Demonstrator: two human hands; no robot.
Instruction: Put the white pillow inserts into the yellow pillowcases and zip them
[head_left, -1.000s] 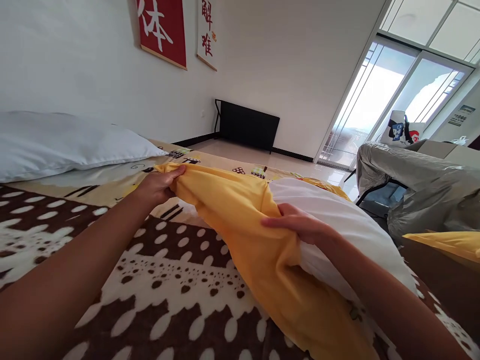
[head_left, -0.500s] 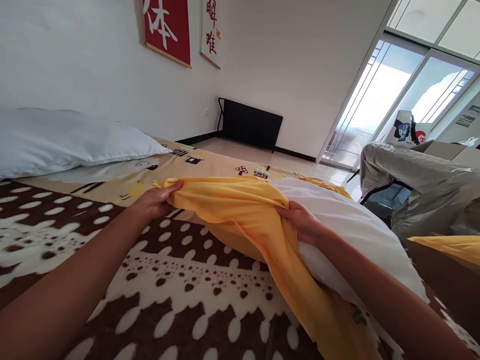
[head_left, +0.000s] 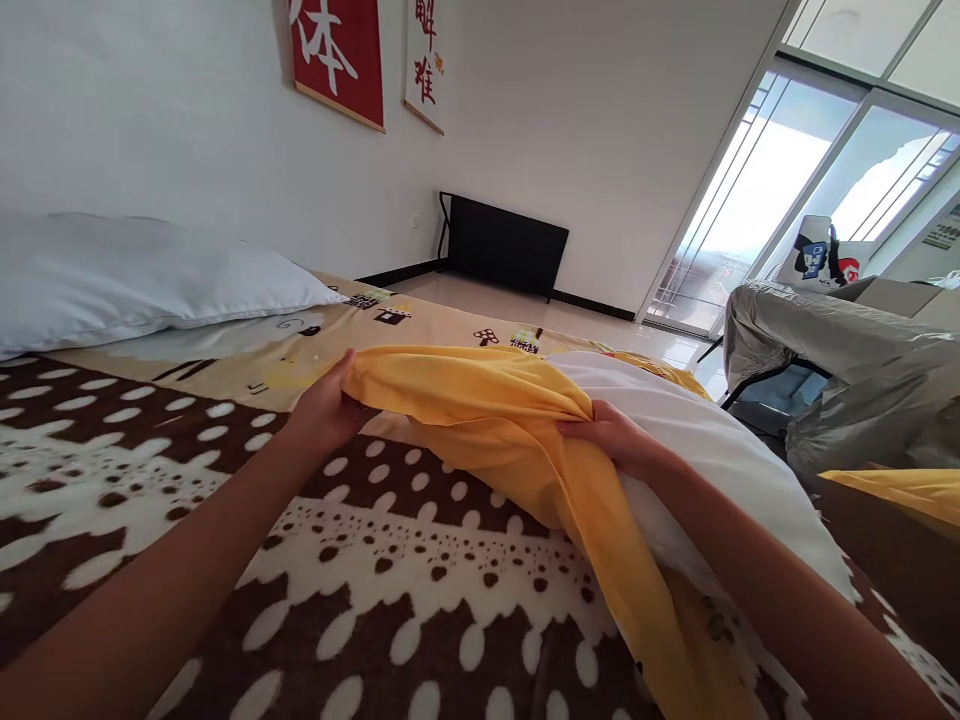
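Note:
A yellow pillowcase [head_left: 480, 400] stretches between my two hands, its lower part hanging in folds toward the front. My left hand [head_left: 326, 405] is closed on its far left end, with the fingers partly hidden behind the fabric. On the right, my right hand [head_left: 611, 435] pinches a gathered fold of the same cloth. Just behind that hand lies a plump white pillow [head_left: 697, 450], partly covered by the yellow fabric and my right forearm. Below is a brown blanket [head_left: 420, 650] with white spots.
Another white pillow [head_left: 150, 270] rests at the left on a beige patterned sheet [head_left: 442, 315]. A black folded panel [head_left: 506, 245] leans on the far wall. Plastic-wrapped furniture [head_left: 847, 340] and a yellow cloth edge [head_left: 900, 485] are at the right, near a glass door [head_left: 742, 200].
My left hand has shifted a little to the right and now covers the pillowcase's end. My right hand has moved slightly right, bunching the cloth more.

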